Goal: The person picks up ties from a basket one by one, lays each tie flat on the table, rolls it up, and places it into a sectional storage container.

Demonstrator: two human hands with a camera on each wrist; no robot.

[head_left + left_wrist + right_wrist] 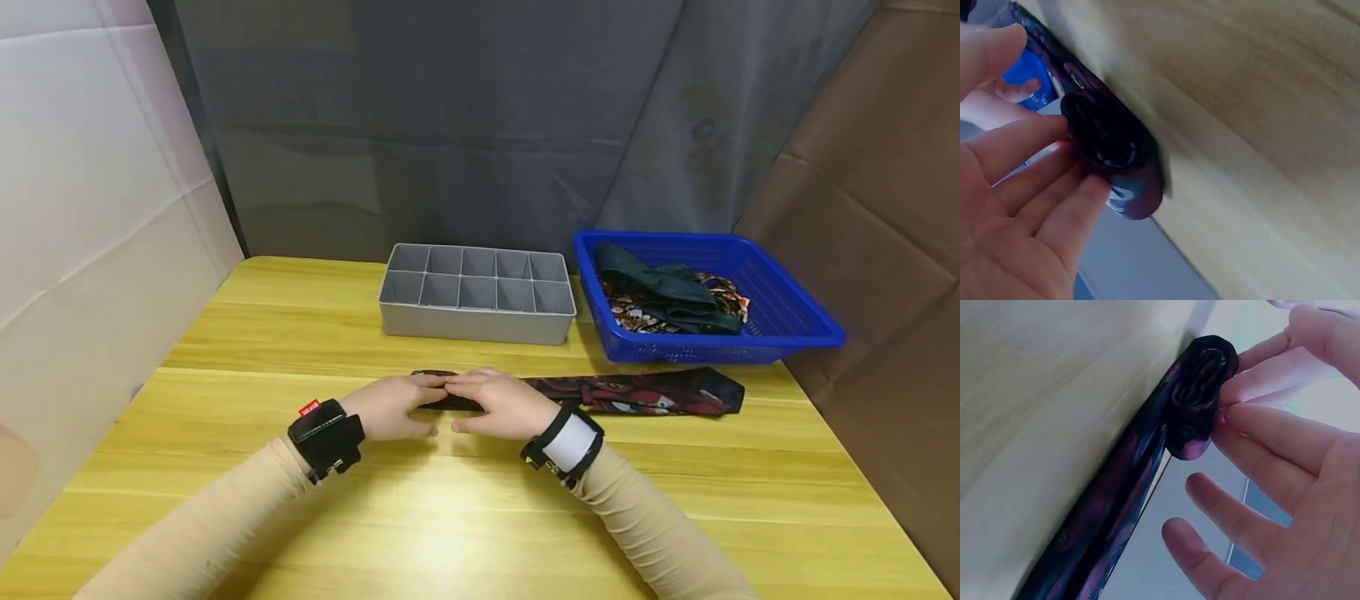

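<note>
Right now my left hand [390, 408] and my right hand [501, 403] meet at the near middle of the desk [300, 333], fingertips almost touching each other, both on the rolled end of a dark tie [645, 393] with a red and purple pattern. My left hand's fingers [1035, 181] lie fairly straight against the side of the small roll [1110, 140], pressing it rather than wrapping it. My right hand's fingertips [1254, 359] pinch the other side of the roll [1200, 378], with the lower fingers spread loose and holding nothing. The roll itself is tight, a few turns of cloth, and sits on the desk between the two hands.

From the roll, the unrolled part of the tie runs flat along the desk to my right, ending in its wide pointed tip near the front of a blue basket [795, 321]. More ties [671, 296] lie heaped in that basket, one dark green, one with a busy pattern. Just left of the basket, well beyond my hands, stands a grey divided box [472, 321] with two rows of five compartments. Both of my wrists carry strapped-on bands, black on the left [327, 437], black and white on the right [566, 443], over beige sleeves [660, 533].
</note>
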